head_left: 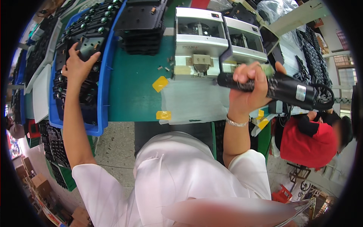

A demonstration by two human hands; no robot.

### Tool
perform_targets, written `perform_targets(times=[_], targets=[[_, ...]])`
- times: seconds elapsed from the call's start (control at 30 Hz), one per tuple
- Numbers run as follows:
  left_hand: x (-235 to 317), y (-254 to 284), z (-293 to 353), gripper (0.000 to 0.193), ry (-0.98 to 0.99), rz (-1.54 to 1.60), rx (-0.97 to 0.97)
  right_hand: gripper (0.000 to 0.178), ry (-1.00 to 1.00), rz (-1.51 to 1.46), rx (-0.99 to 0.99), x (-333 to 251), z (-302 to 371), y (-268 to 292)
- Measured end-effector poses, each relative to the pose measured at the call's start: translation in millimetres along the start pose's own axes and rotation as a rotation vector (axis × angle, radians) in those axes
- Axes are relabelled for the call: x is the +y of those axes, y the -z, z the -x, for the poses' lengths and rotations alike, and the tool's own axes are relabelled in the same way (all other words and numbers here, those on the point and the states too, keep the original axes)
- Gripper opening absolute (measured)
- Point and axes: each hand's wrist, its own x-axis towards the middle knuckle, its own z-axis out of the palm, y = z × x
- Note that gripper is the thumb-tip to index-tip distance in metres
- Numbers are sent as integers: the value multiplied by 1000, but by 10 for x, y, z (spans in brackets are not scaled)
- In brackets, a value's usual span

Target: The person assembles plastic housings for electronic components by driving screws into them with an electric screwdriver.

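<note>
My left hand [78,66] reaches into a blue bin [103,96], thumb and fingers spread wide over black plastic parts [87,46] with small light fittings. Whether its fingertips touch a part is hard to tell. Raised on the right, my right hand [249,86] is closed round a black electric screwdriver [293,92], which lies nearly level with its narrow end to the left and a cord loop at its right end. Behind that narrow end stand two white screw feeders [202,41] with clear lids.
Stacked black trays [140,39] stand on the green tabletop [130,87] between bin and feeders. A white sheet [194,100] is fixed with yellow tape [160,83]; small loose bits lie beside it. At right sits a person in red [308,142]. Black parts [315,56] are heaped far right.
</note>
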Motion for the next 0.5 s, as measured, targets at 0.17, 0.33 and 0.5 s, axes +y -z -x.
perform_targets(times=[0.17,0.33,0.5], targets=[[-73,73,61,90,-8,37,-20,50,8,115,-62,188,-29,-75],[-112,268,268,87,-26,61,36,50,-11,130,-103,291,24,-110],[131,624,745,81,-235,239,88,51,-11,137,-157,313,3,-44]])
